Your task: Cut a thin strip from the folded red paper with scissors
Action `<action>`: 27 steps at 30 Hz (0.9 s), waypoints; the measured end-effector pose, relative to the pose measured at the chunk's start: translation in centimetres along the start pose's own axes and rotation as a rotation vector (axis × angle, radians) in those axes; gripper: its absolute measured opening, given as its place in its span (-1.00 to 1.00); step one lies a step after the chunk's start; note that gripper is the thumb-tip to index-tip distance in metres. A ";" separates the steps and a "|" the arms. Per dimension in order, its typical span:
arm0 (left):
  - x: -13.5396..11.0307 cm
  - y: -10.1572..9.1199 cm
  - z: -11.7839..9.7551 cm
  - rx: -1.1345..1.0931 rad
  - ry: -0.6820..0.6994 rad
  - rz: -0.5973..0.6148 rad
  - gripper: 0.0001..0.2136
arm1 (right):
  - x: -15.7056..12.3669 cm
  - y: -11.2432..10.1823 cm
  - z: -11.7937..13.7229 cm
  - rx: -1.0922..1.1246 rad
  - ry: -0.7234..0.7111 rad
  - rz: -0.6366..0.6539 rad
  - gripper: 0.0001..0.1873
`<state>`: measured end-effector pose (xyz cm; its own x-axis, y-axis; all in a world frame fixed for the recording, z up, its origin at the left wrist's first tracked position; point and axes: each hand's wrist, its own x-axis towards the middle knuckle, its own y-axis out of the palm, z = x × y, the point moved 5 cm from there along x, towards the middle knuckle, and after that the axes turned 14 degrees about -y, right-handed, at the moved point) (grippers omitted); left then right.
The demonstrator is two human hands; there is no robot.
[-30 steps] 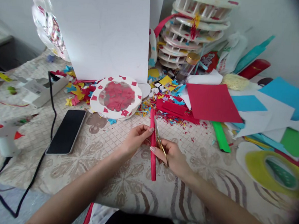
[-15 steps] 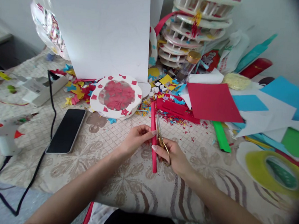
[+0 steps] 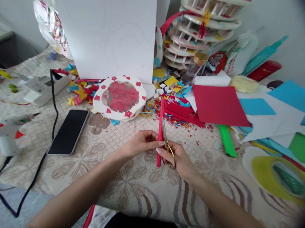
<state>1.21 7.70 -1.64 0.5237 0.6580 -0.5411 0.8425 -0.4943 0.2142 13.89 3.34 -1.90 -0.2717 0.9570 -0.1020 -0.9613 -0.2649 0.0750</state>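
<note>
Above the patterned bench, I saw left fingers pinching a red strip and right fingers gripping gold-handled scissors.

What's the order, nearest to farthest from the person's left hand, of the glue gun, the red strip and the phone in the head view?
1. Red strip: pinched in the left hand itself.
2. Phone: on the cloth, off to the person's left.
3. Glue gun: beyond the phone, by the left edge of the view.
</note>
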 end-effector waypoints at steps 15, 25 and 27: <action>0.2 0.0 0.2 -0.005 0.056 -0.024 -0.73 | -0.1 -0.1 0.3 -0.074 0.052 -0.037 -0.77; 0.2 0.0 0.3 -0.031 0.041 -0.027 -0.75 | 0.1 -0.2 0.2 -0.050 0.005 -0.022 -0.71; 0.2 0.1 0.3 -0.084 0.039 -0.004 -0.74 | 0.1 -0.3 0.0 -0.016 0.011 -0.027 -0.70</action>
<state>1.33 7.62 -1.94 0.5239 0.6820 -0.5103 0.8511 -0.4436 0.2808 14.15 3.47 -1.98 -0.2456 0.9626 -0.1145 -0.9690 -0.2406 0.0559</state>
